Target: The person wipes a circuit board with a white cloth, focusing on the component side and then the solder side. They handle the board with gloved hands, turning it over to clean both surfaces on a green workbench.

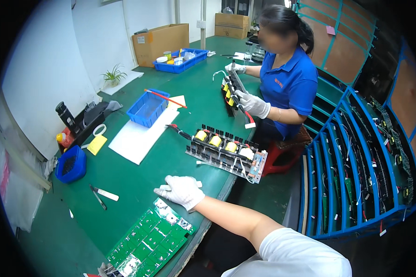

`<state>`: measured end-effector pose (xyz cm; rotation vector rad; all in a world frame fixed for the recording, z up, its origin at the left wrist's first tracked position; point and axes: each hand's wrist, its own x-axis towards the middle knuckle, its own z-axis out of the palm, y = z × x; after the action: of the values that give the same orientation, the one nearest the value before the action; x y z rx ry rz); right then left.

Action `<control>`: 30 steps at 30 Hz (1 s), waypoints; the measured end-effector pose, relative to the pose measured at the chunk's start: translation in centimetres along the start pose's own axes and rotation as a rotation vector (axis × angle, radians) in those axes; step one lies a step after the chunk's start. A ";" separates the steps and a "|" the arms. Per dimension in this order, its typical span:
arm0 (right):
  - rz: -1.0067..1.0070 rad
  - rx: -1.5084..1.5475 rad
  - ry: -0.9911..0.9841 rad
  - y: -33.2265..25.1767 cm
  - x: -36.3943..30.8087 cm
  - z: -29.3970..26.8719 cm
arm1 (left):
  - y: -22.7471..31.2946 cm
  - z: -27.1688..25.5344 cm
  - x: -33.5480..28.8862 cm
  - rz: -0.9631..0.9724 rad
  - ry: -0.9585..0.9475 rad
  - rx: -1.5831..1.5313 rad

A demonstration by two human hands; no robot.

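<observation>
My right hand (184, 191), in a whitish glove, rests on the green table just beyond a green circuit board (150, 242). Its fingers point left and look slightly apart, with nothing visible between them. A small white piece (199, 183) lies against the back of the hand. The board lies flat near the table edge, its face covered in silvery solder patches; grey parts and a red wire show at its near end. My left hand is out of sight. Beyond my right hand sits a second board (226, 154) with yellow coils, black parts and wires.
Across the table a seated co-worker in a blue shirt holds a similar coil board (231, 90) in gloved hands. Tweezers (98, 197), a blue bin of dark parts (71, 165), white foam sheet (136, 141), blue tray (148, 108) and red pen lie leftward. A blue rack (342, 175) stands right.
</observation>
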<state>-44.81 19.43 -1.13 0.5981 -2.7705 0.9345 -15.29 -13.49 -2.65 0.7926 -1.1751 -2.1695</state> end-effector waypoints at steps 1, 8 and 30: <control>-0.001 0.003 -0.013 0.0 0.0 0.0 | -0.1 0.1 -0.2 0.006 0.028 0.009; -0.023 -0.022 -0.110 -0.4 -0.1 -0.7 | -0.3 -0.1 -0.1 0.052 0.000 -0.007; -0.016 -0.196 -0.103 0.3 0.6 2.2 | 0.8 0.6 -0.5 0.000 -0.159 0.101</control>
<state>-45.55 18.10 -2.91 0.6520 -2.8969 0.6345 -15.23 -13.20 -1.53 0.6707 -1.3736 -2.2211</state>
